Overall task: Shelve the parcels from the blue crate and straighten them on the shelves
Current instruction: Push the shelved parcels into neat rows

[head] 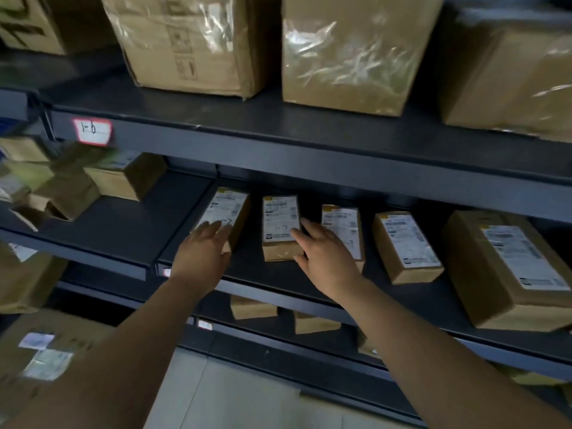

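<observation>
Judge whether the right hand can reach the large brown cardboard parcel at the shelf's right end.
Probably yes: the right hand grips nothing, and the large brown cardboard parcel lies uncovered at the dark metal shelf's front.

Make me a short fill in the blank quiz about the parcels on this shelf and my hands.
The shelf tag has a ___ border.
The left hand rests on the first parcel, just ___ of the second parcel that the right hand touches.
The largest parcel in that row lies at its ___ end.
Missing words: red, left, right.
</observation>
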`<state>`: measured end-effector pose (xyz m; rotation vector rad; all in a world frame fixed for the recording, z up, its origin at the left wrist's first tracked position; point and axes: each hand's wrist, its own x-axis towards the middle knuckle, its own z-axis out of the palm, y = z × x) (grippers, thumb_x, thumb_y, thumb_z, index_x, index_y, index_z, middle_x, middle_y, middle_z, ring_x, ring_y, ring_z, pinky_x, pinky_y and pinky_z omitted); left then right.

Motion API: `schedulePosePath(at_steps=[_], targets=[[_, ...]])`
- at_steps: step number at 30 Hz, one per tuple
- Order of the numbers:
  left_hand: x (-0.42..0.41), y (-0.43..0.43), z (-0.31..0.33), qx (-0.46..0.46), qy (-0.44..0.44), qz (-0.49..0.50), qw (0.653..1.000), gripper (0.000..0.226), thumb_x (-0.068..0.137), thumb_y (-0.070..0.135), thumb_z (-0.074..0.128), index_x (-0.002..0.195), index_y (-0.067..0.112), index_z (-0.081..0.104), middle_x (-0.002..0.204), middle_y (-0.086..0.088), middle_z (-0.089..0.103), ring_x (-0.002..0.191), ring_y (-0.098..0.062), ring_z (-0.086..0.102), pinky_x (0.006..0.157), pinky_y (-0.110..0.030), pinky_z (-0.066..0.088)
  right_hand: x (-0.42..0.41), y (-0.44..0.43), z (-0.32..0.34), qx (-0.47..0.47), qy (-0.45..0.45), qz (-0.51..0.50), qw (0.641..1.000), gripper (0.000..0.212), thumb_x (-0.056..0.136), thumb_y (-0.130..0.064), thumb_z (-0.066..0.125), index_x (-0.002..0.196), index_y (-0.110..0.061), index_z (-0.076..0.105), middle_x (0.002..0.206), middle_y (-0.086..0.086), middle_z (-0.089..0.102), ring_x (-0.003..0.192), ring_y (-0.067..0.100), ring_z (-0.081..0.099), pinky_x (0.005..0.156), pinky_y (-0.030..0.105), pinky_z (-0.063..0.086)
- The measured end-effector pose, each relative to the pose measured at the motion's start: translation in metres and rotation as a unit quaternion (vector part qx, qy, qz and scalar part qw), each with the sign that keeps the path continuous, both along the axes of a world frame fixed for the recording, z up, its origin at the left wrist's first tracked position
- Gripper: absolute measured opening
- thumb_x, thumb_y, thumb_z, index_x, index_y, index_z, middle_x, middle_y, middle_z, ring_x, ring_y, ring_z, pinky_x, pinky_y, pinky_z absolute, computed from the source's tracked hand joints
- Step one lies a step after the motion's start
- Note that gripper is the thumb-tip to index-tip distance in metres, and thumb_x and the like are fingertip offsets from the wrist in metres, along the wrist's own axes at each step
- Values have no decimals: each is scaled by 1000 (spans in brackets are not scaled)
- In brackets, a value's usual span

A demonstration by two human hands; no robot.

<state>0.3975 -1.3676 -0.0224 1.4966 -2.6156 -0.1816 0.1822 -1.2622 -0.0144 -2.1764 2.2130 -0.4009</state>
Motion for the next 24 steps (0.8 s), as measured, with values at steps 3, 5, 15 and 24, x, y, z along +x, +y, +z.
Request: schedulePosePath(at_steps=[3, 5, 15, 24], targets=[[6, -33, -14, 17, -9, -16, 1000, 59, 95, 29, 50, 149, 26, 24, 156, -2, 23, 144, -25, 15, 115, -41, 23, 12, -33, -14, 27, -5, -15, 1000, 51, 98, -23, 46, 146, -17, 31, 155, 9, 20, 141, 27, 21, 113, 36, 21], [6, -49, -20, 23, -3, -36, 999, 56, 95, 30, 50, 147, 27, 29, 156, -2, 23, 143, -26, 18, 114, -42, 26, 19, -50, -24, 35, -28, -37, 998, 49, 97, -21, 47, 145, -18, 34, 154, 8, 24, 142, 26, 19, 112, 36, 27], [20, -92, -24, -1, 35, -63, 997, 50, 95, 27, 51, 143, 25, 35, 153, -3, 26, 140, -26, 22, 109, -39, 28, 64, -95, -38, 11, -32, -105, 994, 45, 93, -23, 54, 137, -20, 44, 144, 8, 37, 137, 27, 24, 98, 43, 45], [26, -108, -26, 16, 15, -82, 996, 56, 96, 31, 49, 147, 26, 27, 156, -4, 20, 144, -27, 15, 116, -39, 18, 81, -105, -36, 27, -2, -132, 991, 47, 94, -30, 50, 139, -22, 38, 146, 9, 32, 134, 28, 24, 100, 43, 41]])
